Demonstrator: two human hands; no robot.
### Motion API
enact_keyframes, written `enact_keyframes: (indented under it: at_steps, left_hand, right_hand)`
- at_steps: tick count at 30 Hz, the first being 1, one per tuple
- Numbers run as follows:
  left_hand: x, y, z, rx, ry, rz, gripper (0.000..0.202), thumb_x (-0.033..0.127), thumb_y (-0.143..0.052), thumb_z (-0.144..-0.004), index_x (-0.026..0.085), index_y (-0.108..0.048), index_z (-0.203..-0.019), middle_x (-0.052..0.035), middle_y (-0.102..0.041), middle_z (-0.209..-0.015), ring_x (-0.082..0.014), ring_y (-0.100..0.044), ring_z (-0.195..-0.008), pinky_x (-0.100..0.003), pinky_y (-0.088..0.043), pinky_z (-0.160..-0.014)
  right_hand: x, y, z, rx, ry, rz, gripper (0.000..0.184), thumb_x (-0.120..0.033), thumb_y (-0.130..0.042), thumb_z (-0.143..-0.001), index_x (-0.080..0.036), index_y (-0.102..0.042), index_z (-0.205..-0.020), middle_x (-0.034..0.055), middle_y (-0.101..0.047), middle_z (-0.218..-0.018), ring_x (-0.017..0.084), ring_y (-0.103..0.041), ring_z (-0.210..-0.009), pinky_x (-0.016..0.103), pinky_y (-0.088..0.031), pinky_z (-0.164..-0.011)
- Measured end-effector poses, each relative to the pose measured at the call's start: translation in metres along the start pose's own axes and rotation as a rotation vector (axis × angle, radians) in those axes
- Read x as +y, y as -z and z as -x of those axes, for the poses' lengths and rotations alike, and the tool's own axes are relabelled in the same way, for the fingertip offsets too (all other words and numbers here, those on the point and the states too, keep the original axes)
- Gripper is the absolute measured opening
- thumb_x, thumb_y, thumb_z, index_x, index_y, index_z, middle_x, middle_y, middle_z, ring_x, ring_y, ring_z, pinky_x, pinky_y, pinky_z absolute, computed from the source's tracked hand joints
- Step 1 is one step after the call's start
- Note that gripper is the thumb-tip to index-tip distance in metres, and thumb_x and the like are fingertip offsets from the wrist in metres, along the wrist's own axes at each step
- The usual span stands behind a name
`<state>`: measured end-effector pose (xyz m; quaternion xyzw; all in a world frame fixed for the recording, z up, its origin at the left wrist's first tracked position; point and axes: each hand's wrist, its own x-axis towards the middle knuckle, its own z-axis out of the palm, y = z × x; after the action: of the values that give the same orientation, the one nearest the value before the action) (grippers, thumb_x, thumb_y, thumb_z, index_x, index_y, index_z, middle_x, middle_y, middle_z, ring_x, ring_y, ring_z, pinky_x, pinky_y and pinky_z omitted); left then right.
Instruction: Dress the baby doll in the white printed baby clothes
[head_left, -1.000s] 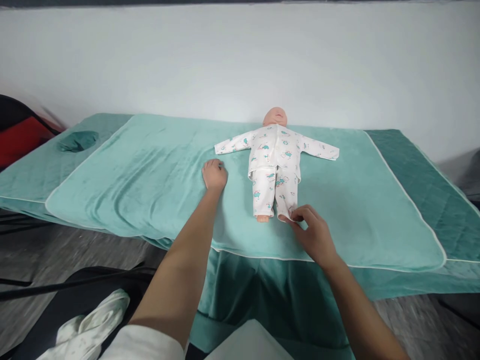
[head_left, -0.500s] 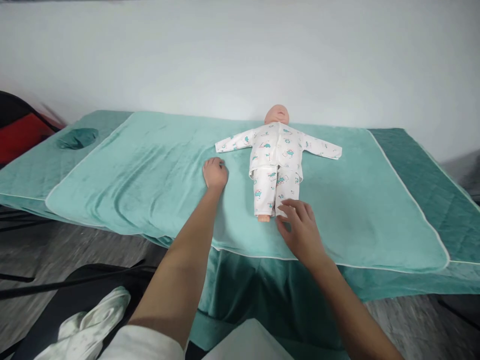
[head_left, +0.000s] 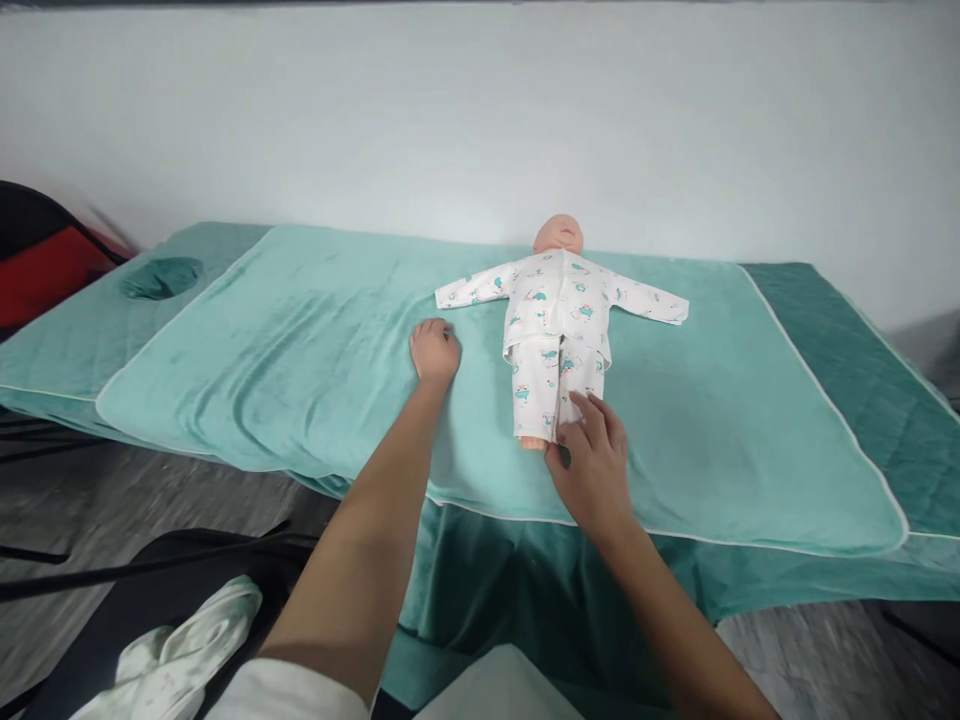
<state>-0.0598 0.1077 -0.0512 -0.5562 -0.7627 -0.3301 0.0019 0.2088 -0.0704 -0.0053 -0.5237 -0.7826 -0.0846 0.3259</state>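
Note:
A baby doll lies on its back on a light green blanket, arms spread wide. It wears a white patterned long-sleeved top and matching trousers. One foot shows below the cuff on the left; my right hand hides the other cuff. My right hand is over that lower trouser leg, fingers bent and thumb apart from them, with no fabric visibly gripped. Left of the doll, below its sleeve end, my left hand rests on the blanket with its fingers curled in and nothing visible in them.
The blanket covers a padded green bed against a white wall. A face hole is at the bed's left end. At lower left, a crumpled pale cloth lies on a black chair. A red and black chair stands beyond.
My right hand has shifted slightly left along the doll's lower trouser leg, its fingers more bent. My left hand has stayed in place; the whole view has shifted a little.

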Motion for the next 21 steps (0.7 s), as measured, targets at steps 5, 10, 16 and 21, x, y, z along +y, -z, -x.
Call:
enact_keyframes:
  at_steps: [5, 10, 16, 21]
  left_hand:
    - [0.000, 0.001, 0.000, -0.010, -0.005, -0.003, 0.025, 0.009, -0.049, -0.084, 0.021, -0.067, -0.096, -0.0098, -0.072, -0.116, -0.0297, -0.058, -0.119, -0.044, -0.042, -0.100]
    - [-0.001, 0.000, 0.000, -0.008, -0.002, -0.001, 0.026, 0.009, -0.049, -0.083, 0.021, -0.068, -0.096, -0.0088, -0.072, -0.115, -0.0292, -0.058, -0.117, -0.043, -0.042, -0.099]
    - [-0.001, -0.001, 0.000, -0.007, -0.005, -0.008, 0.026, 0.009, -0.049, -0.083, 0.022, -0.067, -0.095, -0.0088, -0.072, -0.115, -0.0292, -0.058, -0.117, -0.044, -0.042, -0.099]
    - [-0.001, -0.001, 0.000, -0.011, 0.000, -0.004, 0.025, 0.009, -0.049, -0.083, 0.023, -0.067, -0.095, -0.0089, -0.071, -0.115, -0.0292, -0.058, -0.117, -0.044, -0.042, -0.099]
  right_hand:
    - [-0.002, 0.002, 0.003, 0.000, 0.002, 0.014, 0.007, -0.019, -0.066, -0.091, -0.014, -0.061, -0.092, 0.0160, -0.053, -0.145, 0.035, -0.044, -0.139, 0.054, -0.043, -0.112]
    - [-0.012, 0.012, 0.002, -0.052, 0.064, -0.030, 0.025, -0.012, -0.057, -0.093, -0.016, -0.060, -0.118, 0.0121, -0.057, -0.142, 0.030, -0.047, -0.137, 0.055, -0.035, -0.119]
    - [-0.019, 0.014, -0.007, -0.237, 0.158, -0.040, 0.029, -0.017, -0.057, -0.097, -0.018, -0.059, -0.125, 0.0076, -0.063, -0.131, 0.024, -0.056, -0.119, 0.051, -0.026, -0.123]
    - [-0.014, 0.007, -0.020, -0.283, 0.198, 0.018, 0.012, -0.020, -0.057, -0.099, -0.020, -0.066, -0.107, 0.0048, -0.067, -0.107, 0.022, -0.057, -0.100, 0.049, -0.031, -0.116]
